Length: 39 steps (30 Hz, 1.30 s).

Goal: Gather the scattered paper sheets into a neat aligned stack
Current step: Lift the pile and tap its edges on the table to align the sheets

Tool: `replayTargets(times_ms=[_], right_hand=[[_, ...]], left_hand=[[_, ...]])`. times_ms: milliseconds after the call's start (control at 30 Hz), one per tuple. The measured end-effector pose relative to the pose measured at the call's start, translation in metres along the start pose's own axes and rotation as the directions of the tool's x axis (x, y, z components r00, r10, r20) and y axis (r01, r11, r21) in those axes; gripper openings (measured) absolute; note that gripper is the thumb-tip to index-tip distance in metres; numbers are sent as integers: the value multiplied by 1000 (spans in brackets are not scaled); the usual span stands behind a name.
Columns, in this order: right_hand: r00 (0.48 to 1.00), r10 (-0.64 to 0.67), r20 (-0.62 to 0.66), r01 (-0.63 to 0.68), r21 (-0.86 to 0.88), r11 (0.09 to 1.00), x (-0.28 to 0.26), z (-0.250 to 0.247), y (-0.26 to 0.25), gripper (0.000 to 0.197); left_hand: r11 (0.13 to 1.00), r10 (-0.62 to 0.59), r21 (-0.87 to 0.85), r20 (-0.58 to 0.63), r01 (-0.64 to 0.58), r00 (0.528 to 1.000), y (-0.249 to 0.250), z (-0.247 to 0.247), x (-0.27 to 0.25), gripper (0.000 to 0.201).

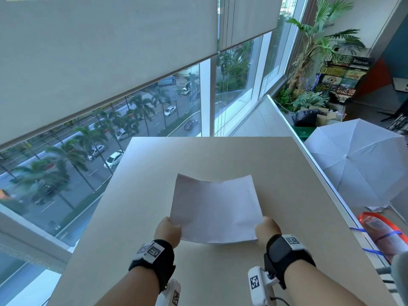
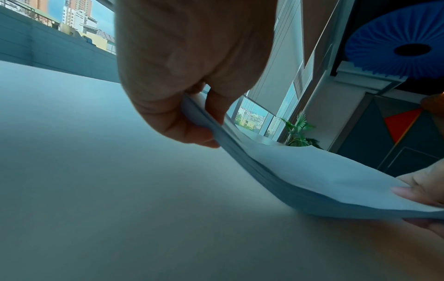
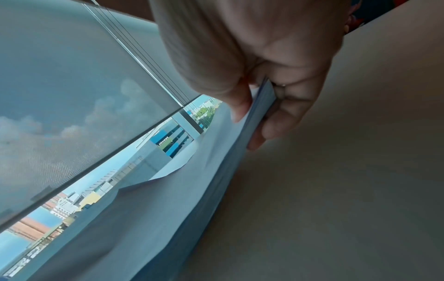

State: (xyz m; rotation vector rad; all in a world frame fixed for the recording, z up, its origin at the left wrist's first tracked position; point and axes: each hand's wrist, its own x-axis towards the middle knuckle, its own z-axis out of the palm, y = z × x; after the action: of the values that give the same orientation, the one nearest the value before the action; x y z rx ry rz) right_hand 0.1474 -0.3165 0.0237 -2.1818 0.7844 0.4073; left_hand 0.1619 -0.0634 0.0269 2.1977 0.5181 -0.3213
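While our left hand (image 1: 168, 231) at 8 o'clock and right hand (image 1: 267, 230) at 4 each pinch the paper stack (image 1: 215, 209) by its sides, we hold it above the table (image 1: 287, 177), probably to square its edges.

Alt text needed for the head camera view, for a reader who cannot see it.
Both hands, left hand and right hand, grip the near corners of a sagging stack of white paper sheets above a beige table. Windows beyond overlook a street.

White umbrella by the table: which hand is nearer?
Right. The right hand grips the paper stack on the side toward the white umbrella; the left hand grips the far side.
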Motion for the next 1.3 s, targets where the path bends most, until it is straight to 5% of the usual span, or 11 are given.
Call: replayTargets(times_ms=[233, 400, 767, 1000, 1133, 1300], right_hand=[[998, 61, -1, -61, -32, 998, 10, 12, -2, 42], [998, 54, -41, -56, -53, 997, 13, 12, -3, 29], [987, 93, -133, -120, -213, 970, 13, 18, -7, 41], [993, -81, 91, 97, -196, 976, 8, -6, 8, 65], [951, -226, 211, 289, -343, 894, 1, -12, 16, 45], [948, -265, 176, 317, -460, 830, 5, -4, 14, 27]], left_hand=[[992, -100, 83, 8, 99, 995, -7, 9, 18, 15], [981, -111, 159, -6, 110, 994, -12, 11, 23, 13], [928, -86, 359, -60, 102, 994, -5, 9, 15, 37], [958, 26, 283, 27, -33, 999, -5, -2, 3, 67], [931, 112, 333, 135, -151, 985, -10, -6, -4, 58], [898, 124, 414, 89, -150, 988, -11, -3, -1, 40]])
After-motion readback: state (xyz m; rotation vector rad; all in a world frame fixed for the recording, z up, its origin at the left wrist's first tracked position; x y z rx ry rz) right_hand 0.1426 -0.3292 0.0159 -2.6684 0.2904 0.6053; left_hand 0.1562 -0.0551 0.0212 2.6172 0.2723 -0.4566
